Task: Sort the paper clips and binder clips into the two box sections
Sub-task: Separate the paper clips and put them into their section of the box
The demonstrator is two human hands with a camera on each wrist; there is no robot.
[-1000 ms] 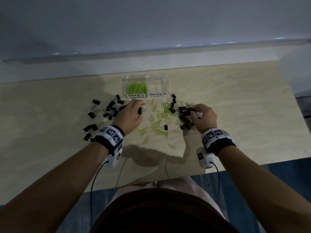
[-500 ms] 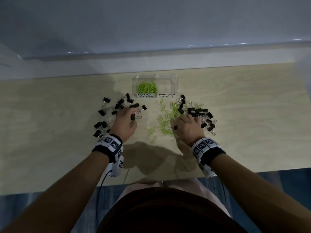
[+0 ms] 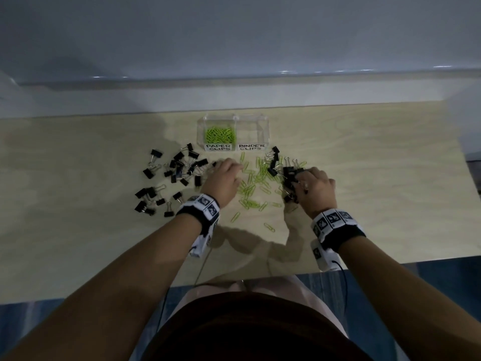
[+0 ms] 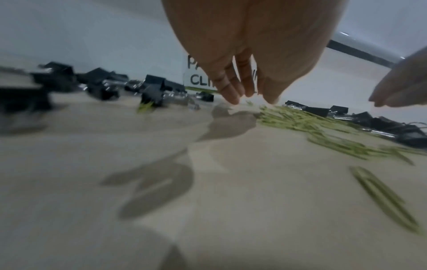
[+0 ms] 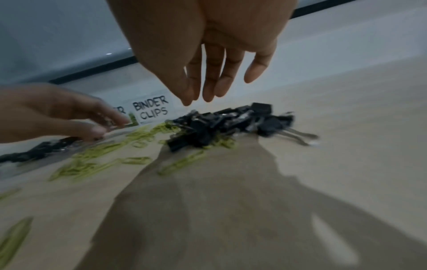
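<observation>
Nearest you, thin green wire paper clips (image 3: 251,188) lie scattered on the pale wooden tabletop (image 3: 377,178) between your hands, with black metal binder clips (image 3: 171,178) strewn to their left and another heap (image 5: 228,122) bunched at their right. Your left hand (image 3: 223,182) reaches down with fingers loosely extended, fingertips at the green scatter's edge, holding nothing; your right hand (image 3: 315,190) hovers with relaxed, slightly spread fingers over the right heap. Beyond stands the clear two-section box (image 3: 263,131), its PAPER CLIPS side holding green clips.
</observation>
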